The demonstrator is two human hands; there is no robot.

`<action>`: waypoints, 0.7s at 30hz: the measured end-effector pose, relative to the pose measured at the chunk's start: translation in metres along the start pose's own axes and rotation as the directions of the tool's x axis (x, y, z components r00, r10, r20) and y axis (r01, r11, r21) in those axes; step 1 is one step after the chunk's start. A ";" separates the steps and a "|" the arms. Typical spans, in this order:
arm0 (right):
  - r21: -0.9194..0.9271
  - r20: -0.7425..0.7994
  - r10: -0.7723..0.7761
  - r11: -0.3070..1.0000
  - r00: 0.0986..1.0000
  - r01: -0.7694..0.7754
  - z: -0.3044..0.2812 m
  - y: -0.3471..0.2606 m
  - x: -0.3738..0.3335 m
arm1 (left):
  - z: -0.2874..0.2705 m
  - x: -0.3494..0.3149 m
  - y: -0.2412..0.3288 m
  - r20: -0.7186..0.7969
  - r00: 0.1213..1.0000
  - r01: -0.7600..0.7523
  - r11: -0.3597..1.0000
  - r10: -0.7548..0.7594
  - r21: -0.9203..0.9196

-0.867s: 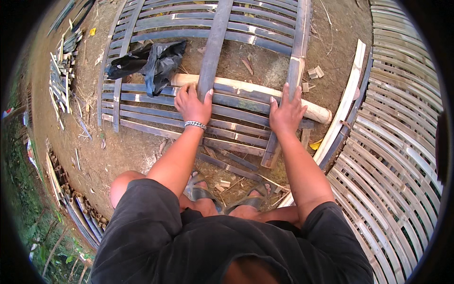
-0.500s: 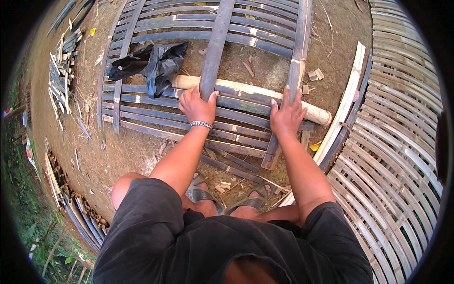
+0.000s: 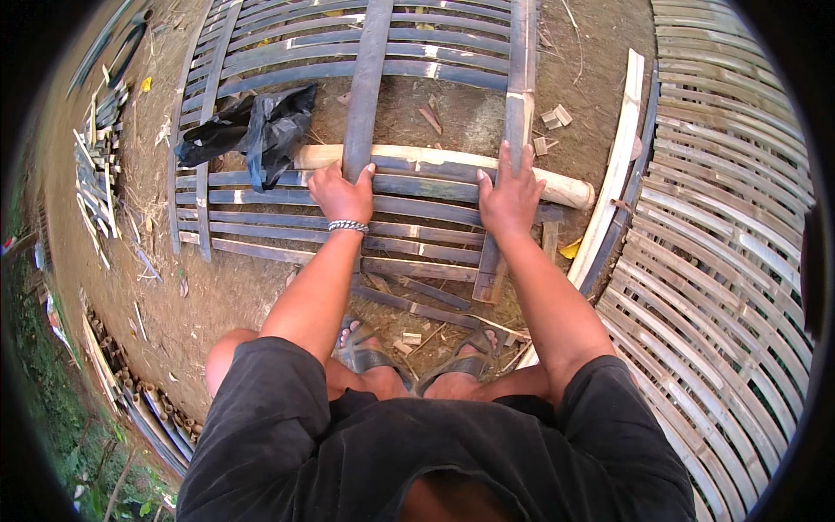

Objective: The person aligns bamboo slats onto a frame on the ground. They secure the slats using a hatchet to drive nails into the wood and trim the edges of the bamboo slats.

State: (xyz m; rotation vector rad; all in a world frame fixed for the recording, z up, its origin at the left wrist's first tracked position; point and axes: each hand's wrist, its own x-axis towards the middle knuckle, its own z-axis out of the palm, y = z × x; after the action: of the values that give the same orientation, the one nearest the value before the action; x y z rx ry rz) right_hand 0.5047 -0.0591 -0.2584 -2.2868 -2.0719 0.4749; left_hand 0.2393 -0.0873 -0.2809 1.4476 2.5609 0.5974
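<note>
A ladder-like bamboo panel of dark split slats lies on the ground before me. Three wider lengthwise strips cross it. My left hand grips the middle wide strip, thumb on its right side and fingers over its left. Flat on the right wide strip rests my right hand, fingers stretched forward and thumb apart. A thick pale bamboo pole runs crosswise just beyond my hands, passing beneath the strips. Black plastic sheeting is draped on the panel left of my left hand.
At the right stands a large slatted bamboo platform, with a long pale split bamboo piece along its edge. Bamboo offcuts lie heaped at the far left. Cut bamboo poles are stacked at lower left. Small chips lie by my feet.
The whole view has turned and shifted, so the panel sits a little farther left. Both hands stay on the same strips.
</note>
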 end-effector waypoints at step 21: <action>0.248 -0.257 0.325 0.932 0.910 -0.263 0.018 0.011 -0.007 | 0.005 -0.006 -0.002 -0.028 0.999 -0.037 0.994 0.040 0.103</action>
State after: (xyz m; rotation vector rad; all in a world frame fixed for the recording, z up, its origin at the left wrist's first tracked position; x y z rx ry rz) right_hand 0.5113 -0.0702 -0.2762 -2.3799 -1.4749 0.3137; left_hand 0.2424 -0.0918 -0.2863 1.5346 2.6278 0.5031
